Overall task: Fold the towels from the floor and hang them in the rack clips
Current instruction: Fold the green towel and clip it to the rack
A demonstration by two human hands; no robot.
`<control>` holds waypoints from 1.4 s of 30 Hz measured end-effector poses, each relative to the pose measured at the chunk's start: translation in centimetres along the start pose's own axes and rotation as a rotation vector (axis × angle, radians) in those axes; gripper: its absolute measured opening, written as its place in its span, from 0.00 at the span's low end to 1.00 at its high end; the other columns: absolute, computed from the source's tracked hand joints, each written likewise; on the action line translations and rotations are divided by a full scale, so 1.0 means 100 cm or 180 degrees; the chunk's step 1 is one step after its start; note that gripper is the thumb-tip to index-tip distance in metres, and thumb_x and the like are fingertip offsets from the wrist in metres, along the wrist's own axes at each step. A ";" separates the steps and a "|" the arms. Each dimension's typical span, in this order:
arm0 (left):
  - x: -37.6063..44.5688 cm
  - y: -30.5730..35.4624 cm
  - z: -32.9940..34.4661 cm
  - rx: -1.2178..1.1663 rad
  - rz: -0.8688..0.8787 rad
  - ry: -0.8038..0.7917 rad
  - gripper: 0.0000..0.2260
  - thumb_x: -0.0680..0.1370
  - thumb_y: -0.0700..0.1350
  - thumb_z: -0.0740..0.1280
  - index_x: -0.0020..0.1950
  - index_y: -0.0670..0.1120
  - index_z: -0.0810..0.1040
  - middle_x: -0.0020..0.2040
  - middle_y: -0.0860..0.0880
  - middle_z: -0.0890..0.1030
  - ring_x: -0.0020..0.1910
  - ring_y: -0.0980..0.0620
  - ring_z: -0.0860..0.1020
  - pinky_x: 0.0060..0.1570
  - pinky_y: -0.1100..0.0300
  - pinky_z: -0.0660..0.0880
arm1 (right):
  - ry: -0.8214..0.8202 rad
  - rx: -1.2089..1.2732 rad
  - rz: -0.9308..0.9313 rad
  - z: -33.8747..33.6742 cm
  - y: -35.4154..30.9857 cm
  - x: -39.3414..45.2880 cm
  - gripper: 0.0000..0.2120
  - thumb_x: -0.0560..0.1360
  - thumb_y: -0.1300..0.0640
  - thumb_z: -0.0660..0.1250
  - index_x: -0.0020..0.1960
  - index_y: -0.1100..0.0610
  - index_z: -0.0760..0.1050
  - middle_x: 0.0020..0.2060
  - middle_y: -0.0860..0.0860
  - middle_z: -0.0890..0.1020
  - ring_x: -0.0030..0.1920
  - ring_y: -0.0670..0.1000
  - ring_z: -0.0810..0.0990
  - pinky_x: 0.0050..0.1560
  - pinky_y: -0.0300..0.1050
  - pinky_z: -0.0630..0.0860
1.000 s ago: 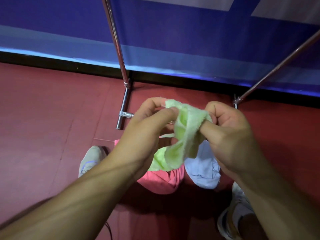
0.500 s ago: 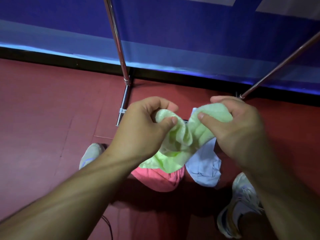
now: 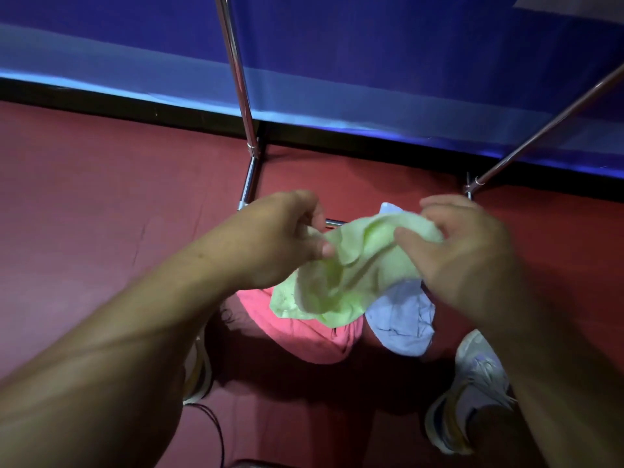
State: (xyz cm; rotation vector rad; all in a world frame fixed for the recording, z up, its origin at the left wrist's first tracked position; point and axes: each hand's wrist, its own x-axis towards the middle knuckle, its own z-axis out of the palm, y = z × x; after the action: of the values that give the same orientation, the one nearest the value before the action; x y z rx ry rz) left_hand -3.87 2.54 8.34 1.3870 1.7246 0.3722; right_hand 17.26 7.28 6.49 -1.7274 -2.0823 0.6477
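Observation:
I hold a light green towel in the air between both hands. My left hand pinches its left end with thumb and fingers. The towel's right end is gripped by my right hand. The cloth sags in loose folds between them. Below it on the red floor lie a pink towel and a pale blue towel, each partly hidden by the green one. The chrome rack stands just beyond my hands; its clips are out of view.
The rack's second chrome leg slants up to the right. A blue wall panel with a black base strip runs behind. My shoes stand on the red floor beside the towels. A thin black cable lies near my left foot.
My hands have drawn apart, the left going left and the right going right, and the bunched green towel has spread out wider between them.

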 end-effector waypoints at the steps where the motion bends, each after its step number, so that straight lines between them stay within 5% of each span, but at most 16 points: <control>1: -0.001 0.000 -0.001 0.0009 0.0060 -0.0045 0.08 0.74 0.42 0.73 0.42 0.50 0.74 0.34 0.51 0.80 0.30 0.58 0.73 0.33 0.66 0.70 | 0.0202 0.0181 0.0078 -0.003 -0.003 0.001 0.11 0.70 0.54 0.72 0.40 0.63 0.80 0.49 0.52 0.82 0.49 0.53 0.80 0.52 0.38 0.71; 3: 0.000 -0.002 -0.001 0.0195 0.0212 0.0227 0.07 0.74 0.40 0.73 0.43 0.50 0.78 0.34 0.53 0.80 0.29 0.61 0.74 0.31 0.72 0.67 | 0.0389 0.0417 0.0239 -0.006 -0.003 0.005 0.13 0.70 0.52 0.70 0.41 0.63 0.79 0.44 0.54 0.83 0.47 0.55 0.81 0.52 0.48 0.76; 5: 0.002 -0.001 -0.001 0.0082 0.0310 0.0665 0.06 0.73 0.39 0.72 0.43 0.50 0.80 0.28 0.56 0.77 0.25 0.63 0.73 0.28 0.74 0.65 | -0.0014 0.0713 0.0717 -0.006 -0.004 0.007 0.15 0.70 0.49 0.68 0.40 0.63 0.77 0.37 0.60 0.80 0.40 0.60 0.82 0.43 0.58 0.80; 8: 0.007 -0.001 -0.005 -0.0281 0.0411 0.1460 0.04 0.73 0.41 0.72 0.43 0.50 0.81 0.28 0.56 0.79 0.26 0.63 0.75 0.30 0.69 0.70 | -0.1081 0.2143 0.2041 -0.003 -0.010 0.009 0.07 0.73 0.53 0.71 0.43 0.57 0.79 0.41 0.59 0.80 0.38 0.58 0.82 0.36 0.54 0.83; 10: 0.009 0.001 -0.007 -0.0233 0.0446 0.1891 0.02 0.73 0.44 0.71 0.44 0.51 0.80 0.30 0.56 0.80 0.28 0.62 0.77 0.31 0.65 0.72 | -0.1300 0.2585 0.2462 -0.003 -0.015 0.008 0.11 0.74 0.52 0.70 0.56 0.52 0.80 0.46 0.56 0.84 0.43 0.52 0.85 0.39 0.47 0.80; 11: 0.009 0.002 -0.006 -0.0140 0.0454 0.1975 0.02 0.73 0.45 0.71 0.44 0.51 0.79 0.31 0.55 0.80 0.29 0.61 0.78 0.33 0.64 0.74 | -0.1133 0.2447 0.2310 -0.001 -0.012 0.007 0.13 0.74 0.52 0.70 0.57 0.53 0.80 0.40 0.53 0.84 0.38 0.45 0.83 0.37 0.41 0.77; 12: 0.009 0.003 -0.004 -0.0054 0.0465 0.1979 0.03 0.74 0.46 0.71 0.45 0.51 0.79 0.31 0.54 0.80 0.29 0.60 0.78 0.34 0.62 0.74 | -0.0751 0.2151 0.1947 0.000 -0.012 0.007 0.11 0.73 0.52 0.70 0.51 0.57 0.81 0.34 0.55 0.81 0.31 0.43 0.78 0.32 0.38 0.73; 15: 0.011 0.005 0.003 -0.0217 0.0509 0.1631 0.03 0.74 0.47 0.71 0.43 0.51 0.78 0.33 0.51 0.81 0.31 0.55 0.78 0.34 0.60 0.73 | -0.0204 0.1652 0.1130 0.002 -0.017 0.004 0.19 0.70 0.49 0.69 0.39 0.67 0.75 0.29 0.64 0.72 0.30 0.50 0.71 0.32 0.49 0.73; 20: 0.007 0.014 0.015 -0.0688 0.0534 0.0788 0.07 0.76 0.41 0.72 0.47 0.53 0.85 0.41 0.58 0.85 0.42 0.61 0.82 0.45 0.66 0.78 | -0.0920 0.3130 0.2069 -0.003 -0.027 0.007 0.07 0.79 0.58 0.65 0.46 0.59 0.79 0.46 0.65 0.85 0.42 0.62 0.86 0.47 0.60 0.82; 26: 0.002 0.019 0.026 -0.0439 0.0882 0.0548 0.22 0.68 0.54 0.78 0.60 0.51 0.82 0.46 0.55 0.80 0.47 0.57 0.81 0.52 0.54 0.78 | -0.1087 0.4252 0.2560 -0.003 -0.024 0.008 0.12 0.82 0.57 0.58 0.48 0.61 0.77 0.35 0.55 0.86 0.34 0.51 0.86 0.30 0.42 0.80; 29: 0.001 0.022 0.030 -0.0333 0.1055 0.0726 0.27 0.65 0.54 0.79 0.62 0.50 0.81 0.48 0.52 0.80 0.47 0.55 0.80 0.52 0.56 0.77 | -0.1065 0.4481 0.2744 -0.002 -0.024 0.008 0.13 0.82 0.57 0.58 0.52 0.65 0.77 0.40 0.57 0.87 0.39 0.52 0.87 0.31 0.44 0.81; 34: 0.003 0.017 0.031 -0.0096 0.1373 0.1184 0.19 0.71 0.48 0.73 0.61 0.47 0.82 0.49 0.51 0.82 0.48 0.56 0.80 0.50 0.57 0.79 | -0.1141 0.4732 0.2900 -0.007 -0.026 0.011 0.16 0.81 0.56 0.60 0.61 0.67 0.75 0.50 0.61 0.86 0.45 0.56 0.87 0.41 0.51 0.84; 37: 0.003 0.014 0.031 0.0071 0.1466 0.1389 0.13 0.74 0.43 0.70 0.58 0.46 0.84 0.47 0.51 0.83 0.45 0.58 0.81 0.48 0.61 0.77 | -0.1403 0.4595 0.2833 -0.011 -0.024 0.011 0.16 0.80 0.54 0.60 0.58 0.65 0.76 0.44 0.58 0.87 0.40 0.55 0.87 0.38 0.50 0.84; 42: -0.002 0.017 0.026 0.0251 0.1950 0.1157 0.09 0.77 0.42 0.68 0.55 0.46 0.85 0.46 0.52 0.82 0.44 0.56 0.80 0.47 0.65 0.75 | -0.1519 0.3173 0.2899 0.003 -0.015 0.011 0.11 0.77 0.51 0.65 0.37 0.54 0.74 0.28 0.48 0.77 0.23 0.46 0.77 0.30 0.40 0.77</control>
State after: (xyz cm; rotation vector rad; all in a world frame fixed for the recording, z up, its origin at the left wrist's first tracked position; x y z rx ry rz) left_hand -0.80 2.24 8.12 1.9927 1.5636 0.9481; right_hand 15.70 8.10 7.07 -1.8212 -0.6724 2.0532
